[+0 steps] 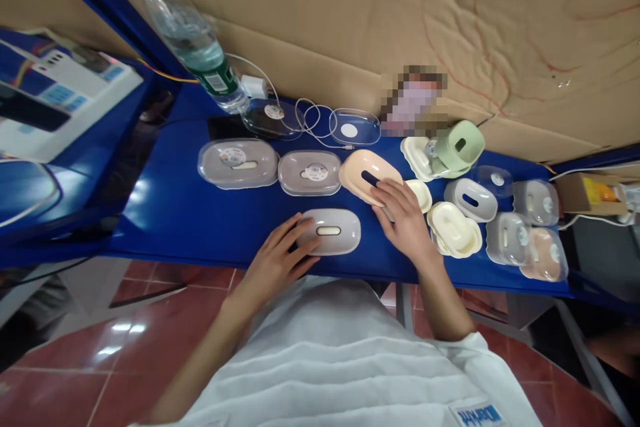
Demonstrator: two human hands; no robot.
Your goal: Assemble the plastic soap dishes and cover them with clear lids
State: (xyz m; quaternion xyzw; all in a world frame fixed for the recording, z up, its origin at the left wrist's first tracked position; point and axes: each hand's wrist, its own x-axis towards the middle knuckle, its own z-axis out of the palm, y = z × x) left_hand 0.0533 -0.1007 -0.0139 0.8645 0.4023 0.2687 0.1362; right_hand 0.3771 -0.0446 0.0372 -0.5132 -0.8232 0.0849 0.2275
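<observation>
2 hands [283, 250] [400, 217] palms down, fingers [285, 233] seemingly spread, forearms [210, 340] reaching forward.

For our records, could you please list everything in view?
Table: one, blue, centre
Bottle: one, clear, left
Cable: one, white, back
Lids: several, clear, back
Covered boxes: five, four grey, one peach, left, right
Peach box: one, peach, centre
Bare grey boxes: two, grey, centre, right
Green pieces: uncounted, green, right
Cream pieces: several, cream, right
Device: one, white, left
Cardboard: uncounted, brown, back
Carton: one, brown, right
Tiles: several, red, floor
Other items: several, unclear, scattered
Shirt: one, white, bottom
Left hand: one, on grey box
Right hand: one, on peach box
</observation>
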